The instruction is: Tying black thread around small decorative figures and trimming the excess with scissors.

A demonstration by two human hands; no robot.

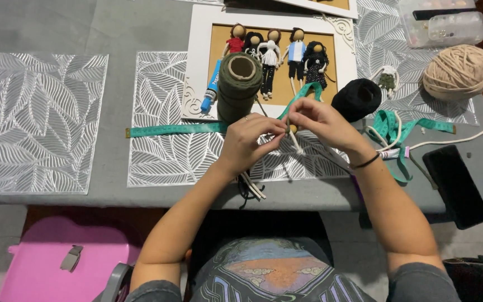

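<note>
Both hands pinched on cord, just below frame: left hand gripping near end, right hand gripping upper part. Cord ran roughly upright between fingertips, tails hanging toward body; left nearer those.

Grey cloth-covered surface bearing white leaf-patterned placemats, a white picture frame, a green measuring tape, an olive thread spool, a black yarn ball, a beige yarn ball, and a black phone.
</note>
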